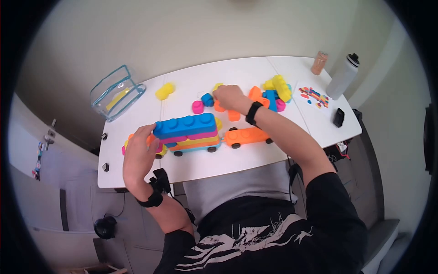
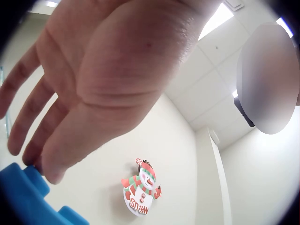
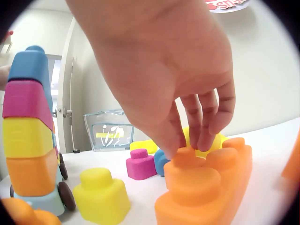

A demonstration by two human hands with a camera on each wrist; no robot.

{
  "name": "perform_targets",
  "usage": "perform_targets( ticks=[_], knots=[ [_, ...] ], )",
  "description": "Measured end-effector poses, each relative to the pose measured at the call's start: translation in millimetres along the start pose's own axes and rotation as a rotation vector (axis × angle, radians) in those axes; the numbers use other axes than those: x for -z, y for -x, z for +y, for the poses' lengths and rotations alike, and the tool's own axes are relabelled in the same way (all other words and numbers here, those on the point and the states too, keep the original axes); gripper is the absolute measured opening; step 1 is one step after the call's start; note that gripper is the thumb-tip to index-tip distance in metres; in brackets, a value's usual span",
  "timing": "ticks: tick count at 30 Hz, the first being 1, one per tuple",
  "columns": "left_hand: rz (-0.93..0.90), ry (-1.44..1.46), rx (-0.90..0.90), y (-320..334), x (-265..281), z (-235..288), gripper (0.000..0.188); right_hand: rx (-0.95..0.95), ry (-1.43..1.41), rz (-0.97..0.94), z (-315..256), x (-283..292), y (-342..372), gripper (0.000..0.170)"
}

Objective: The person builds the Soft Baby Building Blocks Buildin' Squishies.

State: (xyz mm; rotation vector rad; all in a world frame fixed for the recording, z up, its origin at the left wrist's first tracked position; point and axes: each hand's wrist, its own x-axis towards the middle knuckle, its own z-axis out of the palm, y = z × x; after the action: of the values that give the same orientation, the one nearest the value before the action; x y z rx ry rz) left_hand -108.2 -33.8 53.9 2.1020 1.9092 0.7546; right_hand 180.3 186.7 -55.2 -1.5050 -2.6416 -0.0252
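Leaning over a white table (image 1: 196, 164), a person works with a right hand (image 1: 232, 98) among loose blocks while the left hand (image 1: 138, 157) touches one end of the long blue block (image 1: 185, 126), its fingers loosely extended. That blue block tops a tall stack on a light-blue wheeled base (image 1: 196, 149), near the front of the table, and it looks the likeliest trouble: a sideways push from the left fingers could roll the base or tip the layers. The right forearm crosses over the orange wagon (image 1: 247, 136); dropping low, it could nudge those wheels toward the near edge. In the right wrist view, thumb and fingers bend down behind an orange block (image 3: 234, 173), beside a yellow block (image 3: 218, 141); whether they pinch either cannot be told. Crowded pieces could snag the fingertips, and a low sweep could scatter the pink block (image 1: 197, 107)

For edges, the front rim runs close below both wheeled pieces, leaving a narrow strip there. The widest open room lies behind, toward the wall, with another gap by the yellow piece (image 1: 165, 91) at left. At right, a tall bottle (image 1: 343, 78) and a smaller can (image 1: 319, 63) stand well apart from the hands
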Motion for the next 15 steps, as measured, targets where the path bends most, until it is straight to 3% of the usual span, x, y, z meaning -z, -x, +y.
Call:
perform_targets(
  ticks=[4, 8, 12, 13, 15],
  knots=[
    [-0.030, 0.032, -0.010, -2, -1, -2, 0.041, 0.046, -0.011, 0.071, -1, -1, 11, 0.020],
    [0.006, 0.016, -0.049, -3, -1, -4, 0.038, -0.040, -0.096, 0.086, -1, 15, 18, 0.022],
    [0.149, -0.028, -0.127, -7, 4, 14, 0.039, 0.033, -0.347, 0.459, -12, 85, 62, 0.026],
    [0.149, -0.025, -0.118, -8, 4, 21, 0.039, 0.038, -0.346, 0.452, -24, 104, 74, 0.026],
    [0.149, 0.183, -0.221, -9, 3, 36, 0.048, 0.149, -0.519, 0.580, -47, 134, 101, 0.025]
  ],
)
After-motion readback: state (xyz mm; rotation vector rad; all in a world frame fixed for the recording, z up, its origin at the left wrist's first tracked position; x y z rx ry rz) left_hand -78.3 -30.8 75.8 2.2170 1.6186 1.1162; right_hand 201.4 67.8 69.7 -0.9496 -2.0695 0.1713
